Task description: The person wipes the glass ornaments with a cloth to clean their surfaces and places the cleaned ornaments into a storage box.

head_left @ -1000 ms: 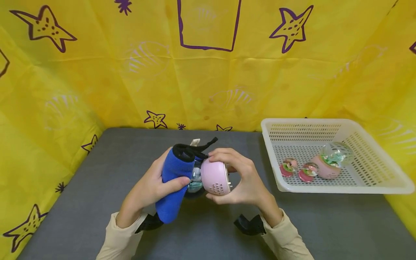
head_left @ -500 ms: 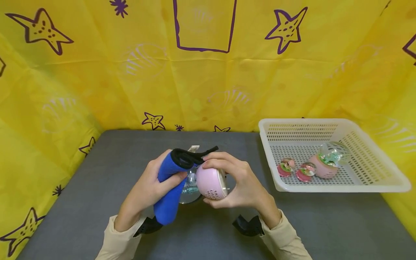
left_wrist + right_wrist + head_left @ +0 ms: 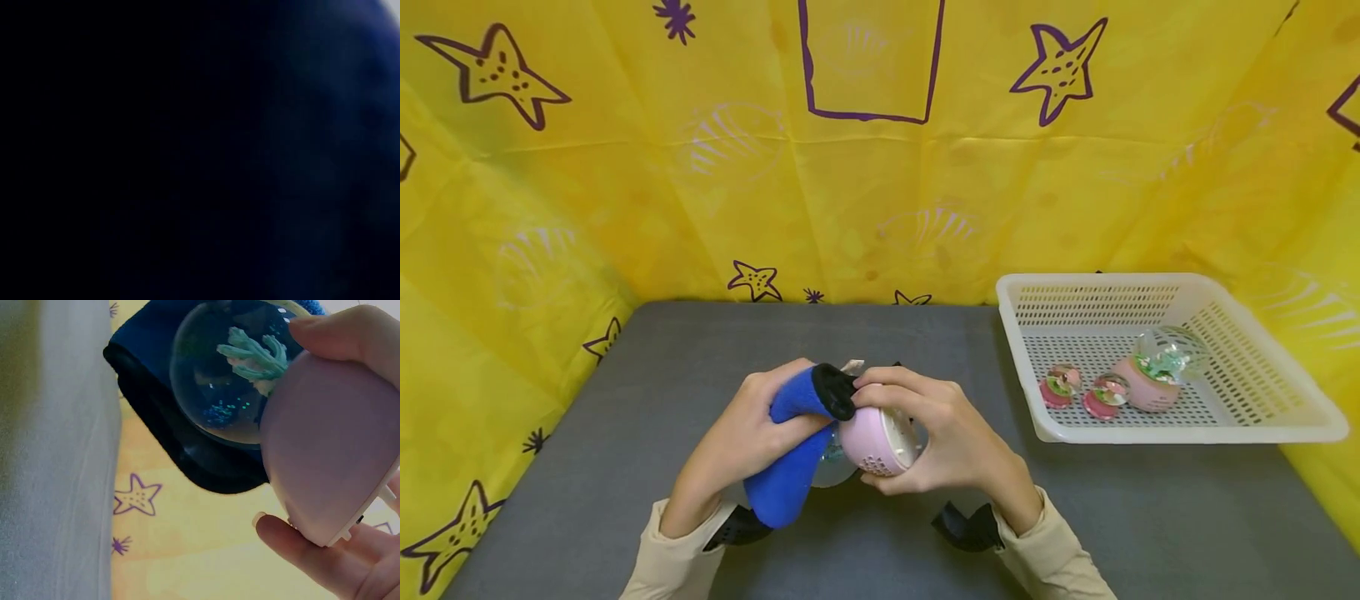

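A snow globe with a pink base [image 3: 867,440] is held between both hands over the table. My right hand [image 3: 958,437] grips that base, thumb on one side and fingers on the other. My left hand [image 3: 748,442] holds a blue cloth [image 3: 784,487] with black edging against the clear dome. In the right wrist view, the dome [image 3: 209,381] shows a mint-green figure and blue glitter inside, with the cloth [image 3: 140,347] behind it. The globe lies tilted, its white underside turned to the right. The left wrist view is almost black, with a bluish blur.
On the right of the grey table [image 3: 685,342] stands a white plastic basket [image 3: 1195,435]. It holds a larger pink-based snow globe [image 3: 1150,392] lying on its side and two small ones [image 3: 1060,386]. A yellow patterned curtain [image 3: 880,192] hangs behind and at the sides.
Both hands have come slightly nearer the body and to the left with the snow globe. Its base has tilted, so more of the white underside shows. The cloth's black edge has folded over.
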Demonstrator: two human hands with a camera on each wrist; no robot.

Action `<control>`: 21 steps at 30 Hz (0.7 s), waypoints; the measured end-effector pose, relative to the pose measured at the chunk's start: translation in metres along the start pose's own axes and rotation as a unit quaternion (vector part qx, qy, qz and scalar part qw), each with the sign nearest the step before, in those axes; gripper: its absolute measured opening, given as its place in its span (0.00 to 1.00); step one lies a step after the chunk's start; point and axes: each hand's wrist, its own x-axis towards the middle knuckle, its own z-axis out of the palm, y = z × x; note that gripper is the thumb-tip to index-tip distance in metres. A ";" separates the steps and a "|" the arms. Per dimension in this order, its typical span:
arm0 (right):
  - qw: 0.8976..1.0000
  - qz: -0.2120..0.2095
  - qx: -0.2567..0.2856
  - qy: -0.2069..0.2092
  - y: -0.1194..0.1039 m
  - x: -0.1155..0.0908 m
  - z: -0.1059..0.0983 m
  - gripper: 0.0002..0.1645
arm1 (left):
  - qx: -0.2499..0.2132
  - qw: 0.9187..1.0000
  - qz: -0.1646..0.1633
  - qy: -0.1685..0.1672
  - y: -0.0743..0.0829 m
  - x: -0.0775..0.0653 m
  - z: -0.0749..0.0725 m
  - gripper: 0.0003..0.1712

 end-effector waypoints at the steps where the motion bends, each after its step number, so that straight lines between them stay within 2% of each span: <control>1: 1.000 -0.001 -0.002 -0.003 -0.001 0.000 0.001 0.44 | 0.004 1.000 -0.003 0.009 -0.001 0.000 -0.001 0.13; 3: 1.000 -0.007 -0.004 -0.003 -0.002 0.000 0.002 0.44 | 0.007 1.000 -0.012 0.022 -0.001 0.000 -0.002 0.13; 5: 1.000 -0.015 -0.004 0.003 -0.003 0.001 0.002 0.44 | -0.011 0.999 -0.024 0.021 -0.002 -0.001 -0.004 0.13; 9: 0.999 -0.033 0.008 0.021 -0.007 0.003 0.002 0.44 | -0.098 0.994 -0.029 -0.028 -0.006 -0.001 -0.007 0.10; 14: 0.997 -0.051 0.046 0.043 -0.009 0.005 -0.002 0.44 | -0.195 0.976 0.001 -0.097 -0.009 -0.003 -0.011 0.13; 18: 0.994 -0.066 0.076 0.052 -0.009 0.007 -0.004 0.45 | -0.270 0.955 -0.016 -0.123 -0.008 -0.006 -0.012 0.14; 21: 0.991 -0.069 0.097 0.057 -0.008 0.006 -0.004 0.46 | -0.307 0.944 -0.032 -0.120 -0.006 -0.008 -0.011 0.16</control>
